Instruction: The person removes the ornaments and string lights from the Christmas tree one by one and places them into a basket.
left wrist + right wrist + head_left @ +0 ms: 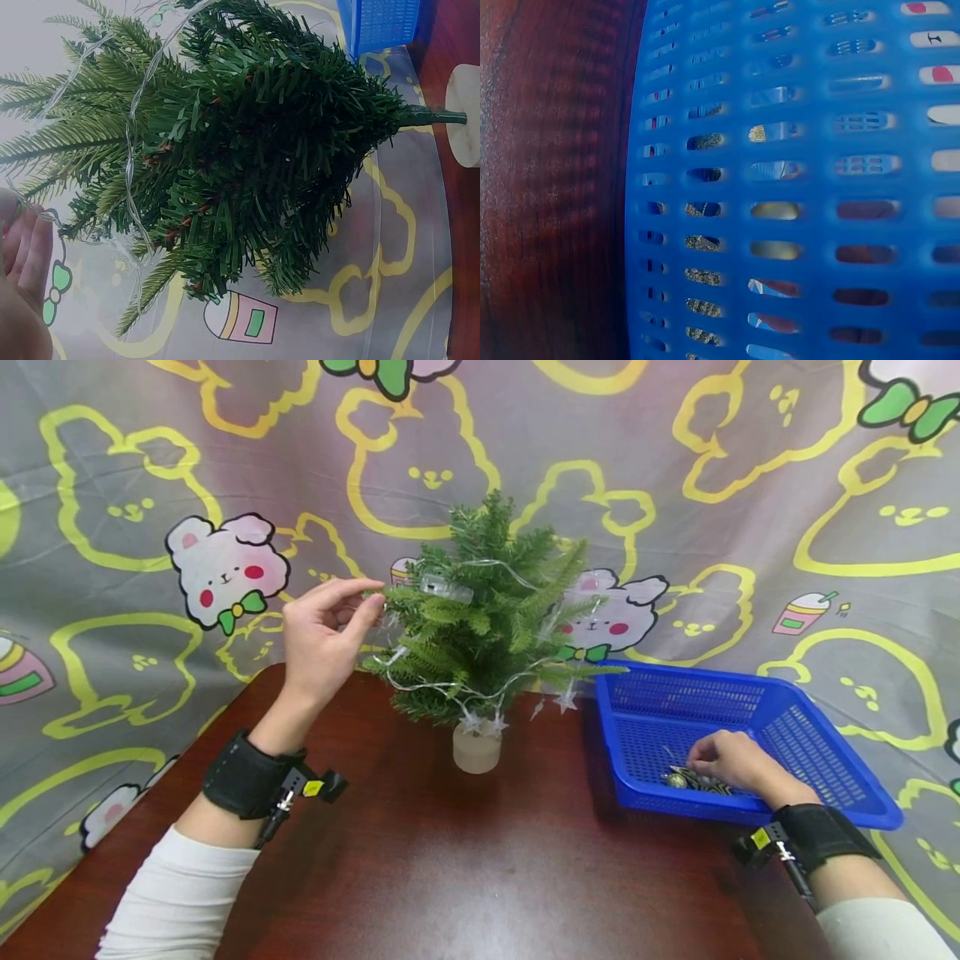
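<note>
A small artificial Christmas tree (487, 610) stands upright on a pale round base (477, 750), draped with clear string lights (442, 687) that carry star-shaped pieces. On its left side, my left hand (322, 631) pinches the tip of a branch (405, 602) between thumb and forefinger. The light wire (46, 215) runs close by those fingers in the left wrist view. My right hand (731, 764) reaches into the blue basket (617, 752), fingers bent down at a gold ball ornament (676, 780) and dark-and-gold striped ornaments (705, 783). I cannot tell whether it grips one.
The basket's wall (810, 187) fills most of the right wrist view and hides that hand. Both stand on a dark reddish-brown wooden table (480, 877). Behind them hangs a grey curtain (300, 468) printed with cartoon bears, close to the table's back edge.
</note>
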The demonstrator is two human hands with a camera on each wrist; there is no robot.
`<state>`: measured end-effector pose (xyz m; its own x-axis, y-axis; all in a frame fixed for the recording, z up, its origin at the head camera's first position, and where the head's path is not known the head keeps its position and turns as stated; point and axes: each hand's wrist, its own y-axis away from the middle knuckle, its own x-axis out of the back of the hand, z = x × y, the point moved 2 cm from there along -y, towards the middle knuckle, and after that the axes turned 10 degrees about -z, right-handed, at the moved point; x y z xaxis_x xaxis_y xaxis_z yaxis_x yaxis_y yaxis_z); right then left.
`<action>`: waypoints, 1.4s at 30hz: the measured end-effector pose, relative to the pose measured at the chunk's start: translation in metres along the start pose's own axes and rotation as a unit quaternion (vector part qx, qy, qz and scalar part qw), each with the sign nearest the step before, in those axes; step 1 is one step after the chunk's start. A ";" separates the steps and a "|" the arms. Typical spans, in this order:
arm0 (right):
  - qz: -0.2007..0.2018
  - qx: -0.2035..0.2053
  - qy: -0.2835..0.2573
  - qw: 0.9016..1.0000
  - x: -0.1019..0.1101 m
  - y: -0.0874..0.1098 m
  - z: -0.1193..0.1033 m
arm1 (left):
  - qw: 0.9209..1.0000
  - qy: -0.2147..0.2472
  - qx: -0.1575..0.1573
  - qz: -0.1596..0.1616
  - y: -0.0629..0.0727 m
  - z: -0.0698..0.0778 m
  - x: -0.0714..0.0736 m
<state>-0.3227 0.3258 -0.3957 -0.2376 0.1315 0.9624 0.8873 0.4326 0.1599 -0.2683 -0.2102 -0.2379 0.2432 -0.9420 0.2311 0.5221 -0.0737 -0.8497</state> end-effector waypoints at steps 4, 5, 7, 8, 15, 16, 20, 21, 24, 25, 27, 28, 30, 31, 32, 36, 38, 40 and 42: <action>-0.013 0.003 0.006 1.000 -0.002 0.000 0.002 | 1.000 0.000 -0.001 -0.002 0.000 0.001 -0.001; -0.015 0.003 0.007 1.000 -0.002 -0.001 0.002 | 1.000 0.000 -0.002 -0.002 0.001 0.001 -0.001; -0.017 0.002 0.007 1.000 -0.002 -0.001 0.001 | 1.000 0.000 -0.003 -0.001 0.001 0.002 0.000; -0.019 0.004 0.006 1.000 -0.003 -0.002 0.001 | 1.000 -0.001 -0.004 0.000 0.001 0.003 0.000; -0.032 0.020 0.007 0.999 -0.007 -0.005 0.007 | 1.000 0.000 -0.004 0.002 0.002 0.003 0.000; -0.033 0.023 0.008 0.999 -0.008 -0.005 0.008 | 1.000 0.001 -0.003 0.001 0.001 0.003 0.000; -0.034 0.028 0.007 0.999 -0.009 -0.003 0.007 | 1.000 0.002 -0.002 0.000 0.001 0.003 -0.001; -0.035 0.029 0.005 0.999 -0.007 -0.001 0.002 | 1.000 0.002 -0.002 -0.001 0.001 0.003 -0.001; -0.038 0.027 0.002 0.999 -0.005 0.001 -0.001 | 1.000 0.000 -0.001 -0.002 0.001 0.003 0.000; -0.041 0.024 0.001 0.999 -0.005 0.001 -0.002 | 1.000 0.001 -0.001 -0.002 0.001 0.003 0.000; -0.044 0.022 -0.001 0.999 -0.005 0.000 -0.002 | 1.000 0.000 -0.002 -0.001 0.001 0.004 0.000; -0.045 0.020 -0.001 0.999 -0.005 0.000 -0.001 | 1.000 0.000 -0.002 -0.001 0.001 0.004 0.000; -0.048 0.015 -0.002 0.999 -0.005 -0.001 -0.001 | 1.000 0.000 -0.003 -0.001 0.001 0.004 0.000; -0.051 0.015 -0.002 0.999 -0.006 -0.001 -0.001 | 1.000 0.000 -0.003 -0.001 0.001 0.004 0.000; -0.053 0.015 -0.003 0.998 -0.006 -0.001 0.000 | 1.000 -0.001 -0.003 -0.001 0.001 0.004 0.000; -0.063 0.015 -0.011 0.998 -0.006 0.000 -0.001 | 1.000 -0.004 -0.003 -0.002 0.001 0.004 0.000; -0.063 0.013 -0.014 0.998 -0.005 0.000 -0.001 | 1.000 -0.004 -0.003 -0.002 0.001 0.004 0.000; -0.058 0.014 -0.016 0.998 -0.004 0.001 -0.001 | 1.000 -0.003 -0.003 -0.002 0.001 0.004 0.000; -0.048 0.009 -0.016 0.999 -0.002 0.000 -0.002 | 1.000 -0.001 -0.002 -0.002 0.001 0.004 0.000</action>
<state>-0.3212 0.3245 -0.3970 -0.3349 0.1173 0.9349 0.8520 0.4615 0.2473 -0.2649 -0.2088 -0.2372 0.2434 -0.9408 0.2360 0.5192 -0.0792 -0.8510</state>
